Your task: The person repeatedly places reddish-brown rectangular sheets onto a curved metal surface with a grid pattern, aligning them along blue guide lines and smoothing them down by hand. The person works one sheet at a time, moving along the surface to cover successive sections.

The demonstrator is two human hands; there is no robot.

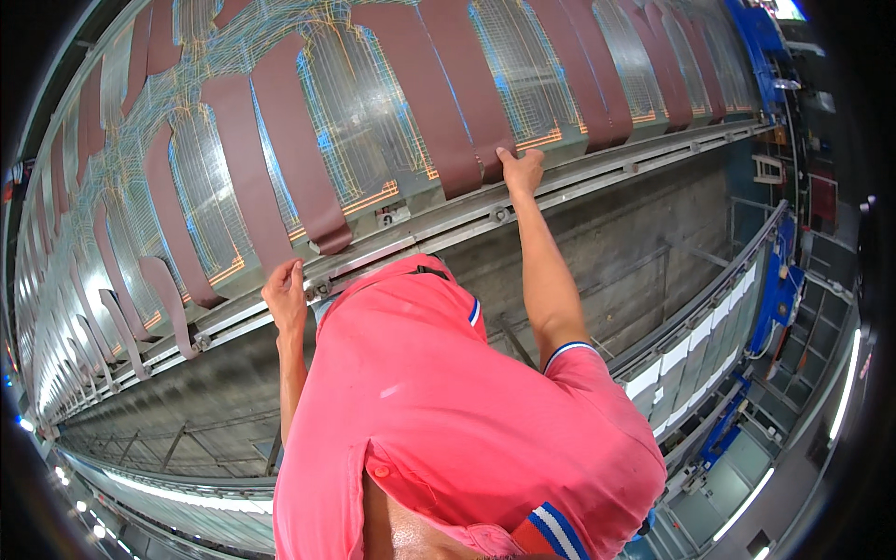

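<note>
Long maroon-brown fabric panels lie in rows on a slanted grey table (345, 121) marked with yellow, orange and blue lines. My right hand (523, 171) reaches to the table's near edge, its thumb and fingers closed on the lower end of a brown fabric panel (490, 112). Farther left, my left hand (287, 289) is closed with fingertips pinched at the bottom end of another brown panel (247, 177). Between the hands, the end of a neighbouring panel (303, 168) curls over the edge.
A metal rail (597, 177) with small fittings runs along the table's near edge. Several panel ends hang over it at the left, including a loose curled strip (168, 289). Behind me stands a second long table (691, 355). Blue machine frames (784, 280) stand at the right.
</note>
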